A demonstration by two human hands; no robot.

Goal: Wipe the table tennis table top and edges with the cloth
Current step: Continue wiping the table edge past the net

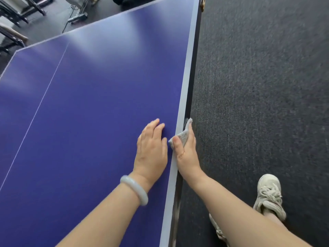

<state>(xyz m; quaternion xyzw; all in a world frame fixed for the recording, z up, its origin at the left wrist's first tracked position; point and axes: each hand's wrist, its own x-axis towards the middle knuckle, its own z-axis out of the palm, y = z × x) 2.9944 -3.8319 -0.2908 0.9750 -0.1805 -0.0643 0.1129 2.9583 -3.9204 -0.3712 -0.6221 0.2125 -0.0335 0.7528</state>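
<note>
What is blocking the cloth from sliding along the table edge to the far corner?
Nothing visible. The right hand grips the cloth on the edge, and the edge ahead runs bare to a small fitting at the far corner. The left hand lies flat on the top.

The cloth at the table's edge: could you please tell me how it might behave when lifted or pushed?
Probably floppy: the cloth drapes over the table edge under the right hand. It looks small and thin, so likely light. Its coarse-looking weave may drag, not slide.
</note>
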